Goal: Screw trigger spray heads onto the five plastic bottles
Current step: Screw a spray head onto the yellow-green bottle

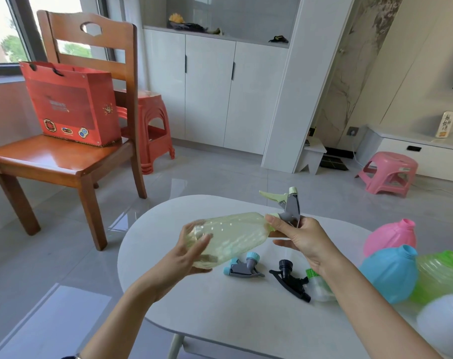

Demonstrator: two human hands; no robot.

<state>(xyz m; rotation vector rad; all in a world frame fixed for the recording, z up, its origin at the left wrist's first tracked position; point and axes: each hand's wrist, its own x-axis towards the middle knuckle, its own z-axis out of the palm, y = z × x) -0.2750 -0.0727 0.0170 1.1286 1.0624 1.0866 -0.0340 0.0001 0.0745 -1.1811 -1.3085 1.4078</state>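
A pale yellow clear bottle [233,235] lies sideways in the air above the white table [220,314]. My left hand [188,255] grips its base. My right hand [302,238] grips the collar of a grey and light green trigger head [289,206] at the bottle's neck. On the table lie a blue and grey trigger head [242,265], a black trigger head [290,279] and a green-capped whitish head [317,285], partly hidden by my right arm. At the right edge sit a pink bottle [391,238], a blue bottle [388,274], a green bottle [439,275] and a white bottle [443,322].
A wooden chair [64,161] with a red gift bag [72,102] stands at the left, a red stool [153,125] behind it. A pink stool [387,173] is on the floor at the right. White cabinets [212,94] line the far wall.
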